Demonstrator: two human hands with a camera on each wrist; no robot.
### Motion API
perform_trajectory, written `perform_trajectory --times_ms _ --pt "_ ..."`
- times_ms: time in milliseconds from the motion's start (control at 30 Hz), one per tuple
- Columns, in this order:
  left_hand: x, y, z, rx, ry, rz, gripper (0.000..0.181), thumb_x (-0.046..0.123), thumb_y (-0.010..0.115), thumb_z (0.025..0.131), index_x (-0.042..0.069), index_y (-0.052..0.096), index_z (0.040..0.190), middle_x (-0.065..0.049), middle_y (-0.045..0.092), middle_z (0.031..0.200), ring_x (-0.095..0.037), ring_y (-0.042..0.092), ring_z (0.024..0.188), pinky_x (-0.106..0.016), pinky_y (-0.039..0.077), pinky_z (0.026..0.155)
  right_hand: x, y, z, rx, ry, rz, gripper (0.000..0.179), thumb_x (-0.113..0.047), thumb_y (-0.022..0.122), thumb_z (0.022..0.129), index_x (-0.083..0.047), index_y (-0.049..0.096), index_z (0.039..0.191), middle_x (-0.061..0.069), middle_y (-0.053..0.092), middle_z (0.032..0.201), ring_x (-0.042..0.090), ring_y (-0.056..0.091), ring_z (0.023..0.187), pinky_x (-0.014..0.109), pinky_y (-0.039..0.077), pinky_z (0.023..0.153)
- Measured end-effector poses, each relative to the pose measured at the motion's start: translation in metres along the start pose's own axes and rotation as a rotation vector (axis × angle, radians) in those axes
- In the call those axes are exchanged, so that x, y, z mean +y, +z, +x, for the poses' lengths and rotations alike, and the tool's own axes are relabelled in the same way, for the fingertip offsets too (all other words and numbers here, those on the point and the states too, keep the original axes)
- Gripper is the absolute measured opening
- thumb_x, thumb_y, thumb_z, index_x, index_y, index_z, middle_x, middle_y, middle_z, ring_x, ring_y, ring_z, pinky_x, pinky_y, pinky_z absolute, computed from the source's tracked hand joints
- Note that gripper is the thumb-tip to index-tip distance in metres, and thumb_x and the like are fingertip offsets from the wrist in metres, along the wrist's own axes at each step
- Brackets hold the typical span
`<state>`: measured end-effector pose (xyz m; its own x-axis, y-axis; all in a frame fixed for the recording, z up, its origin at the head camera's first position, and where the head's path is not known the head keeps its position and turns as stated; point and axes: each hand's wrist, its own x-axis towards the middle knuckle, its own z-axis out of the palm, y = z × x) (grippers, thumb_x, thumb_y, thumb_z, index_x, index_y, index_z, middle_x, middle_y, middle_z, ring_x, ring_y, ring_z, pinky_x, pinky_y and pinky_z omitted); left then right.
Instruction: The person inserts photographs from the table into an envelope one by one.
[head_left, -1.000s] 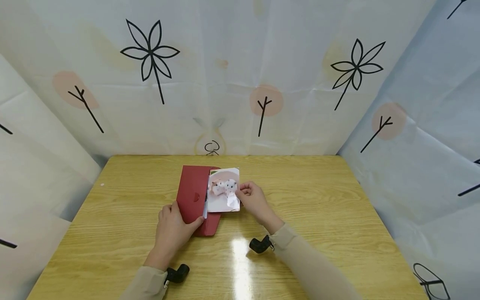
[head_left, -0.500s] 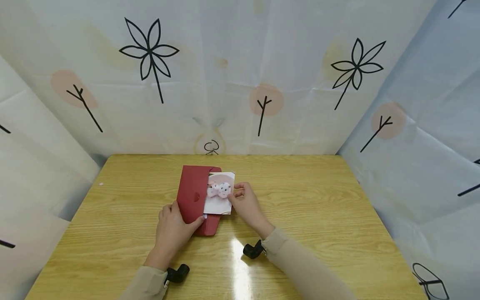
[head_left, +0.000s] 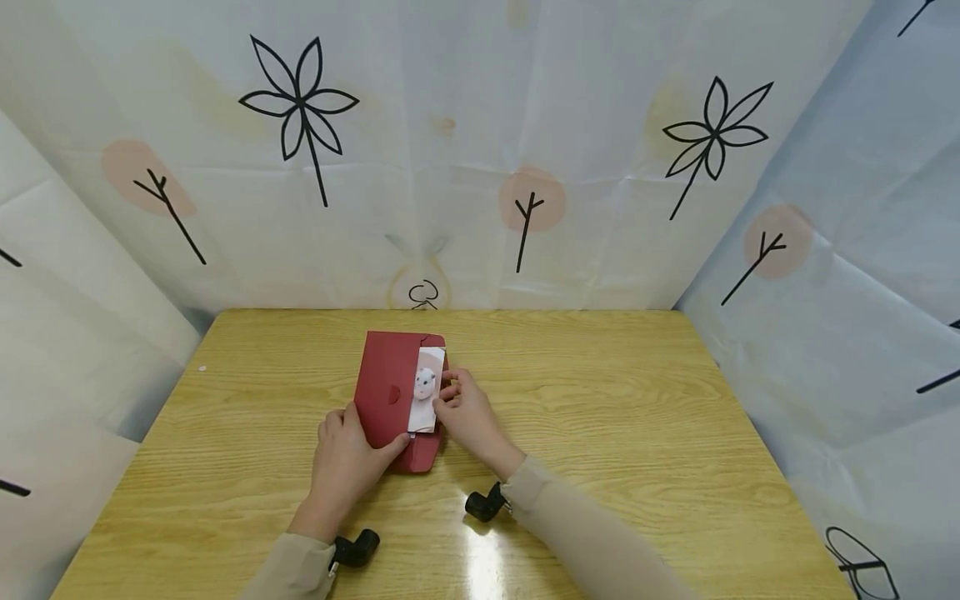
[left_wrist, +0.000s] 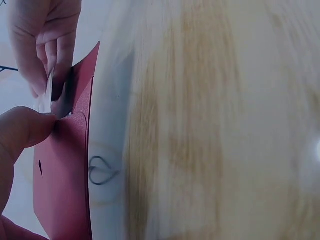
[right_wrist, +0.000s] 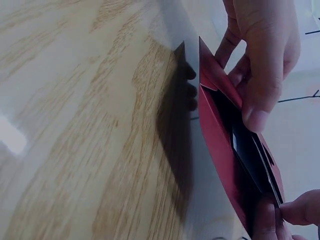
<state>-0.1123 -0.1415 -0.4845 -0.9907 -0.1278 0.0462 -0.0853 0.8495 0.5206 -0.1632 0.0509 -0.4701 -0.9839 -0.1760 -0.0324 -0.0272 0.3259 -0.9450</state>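
Observation:
A dark red paper envelope (head_left: 382,367) is held tilted at the table's middle, its flap spread to the right. My left hand (head_left: 347,454) grips it from the lower left, thumb across the front panel by the opening. My right hand (head_left: 476,425) pinches the right edge of a photo card (head_left: 424,396) printed with a small white animal figure. Much of the card lies hidden within the envelope. In the right wrist view the card's thin edge (right_wrist: 262,155) runs along the dark opening. A pale sliver of something else shows beside my left thumb.
The wooden table (head_left: 600,400) extends around both hands, its back edge against a white cloth backdrop (head_left: 450,150) with drawn flowers and twigs. A tiny pale speck (head_left: 202,368) lies at the far left. Black wrist cameras (head_left: 356,547) hang close above the tabletop.
My right hand has moved left, sliding the card into the envelope; only a narrow strip of its picture now shows. My left hand and the envelope have stayed nearly still.

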Motion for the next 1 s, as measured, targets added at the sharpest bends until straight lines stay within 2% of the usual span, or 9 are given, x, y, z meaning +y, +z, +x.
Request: perform_trajectory --times_ms 300,567,767,1000 --pt "0.001 0.002 -0.002 0.011 0.017 -0.016 0.104 0.058 0.076 0.073 -0.011 0.035 0.139 -0.028 0.043 0.121 -0.041 0.042 0.11 -0.054 0.044 0.084 -0.001 0.014 0.005 0.008 -0.01 -0.073 0.037 -0.006 0.061 0.091 -0.002 0.051 0.126 0.003 0.059 0.087 0.009 0.059 0.075 0.024 0.05 0.063" --pt "0.002 0.001 -0.003 0.022 0.023 -0.009 0.102 0.054 0.076 0.073 -0.012 0.035 0.139 -0.029 0.043 0.12 -0.041 0.041 0.109 -0.054 0.044 0.083 -0.004 0.02 0.006 0.018 -0.005 -0.107 0.033 -0.006 0.061 0.092 -0.001 0.054 0.124 0.004 0.06 0.09 0.009 0.059 0.077 0.023 0.05 0.062" --pt "0.002 0.002 -0.002 0.036 0.025 -0.006 0.102 0.054 0.076 0.073 -0.013 0.035 0.138 -0.028 0.043 0.119 -0.04 0.042 0.107 -0.052 0.045 0.081 -0.005 0.021 0.006 -0.016 -0.014 -0.107 0.03 -0.007 0.061 0.093 0.0 0.058 0.122 0.004 0.061 0.094 0.01 0.059 0.082 0.023 0.051 0.067" --pt "0.002 0.004 -0.002 0.041 0.023 -0.011 0.104 0.057 0.075 0.073 -0.014 0.035 0.138 -0.029 0.043 0.119 -0.041 0.041 0.108 -0.054 0.044 0.083 -0.003 0.02 0.006 -0.068 -0.033 -0.147 0.035 -0.009 0.059 0.095 0.001 0.058 0.129 0.005 0.063 0.101 0.012 0.062 0.09 0.024 0.052 0.074"
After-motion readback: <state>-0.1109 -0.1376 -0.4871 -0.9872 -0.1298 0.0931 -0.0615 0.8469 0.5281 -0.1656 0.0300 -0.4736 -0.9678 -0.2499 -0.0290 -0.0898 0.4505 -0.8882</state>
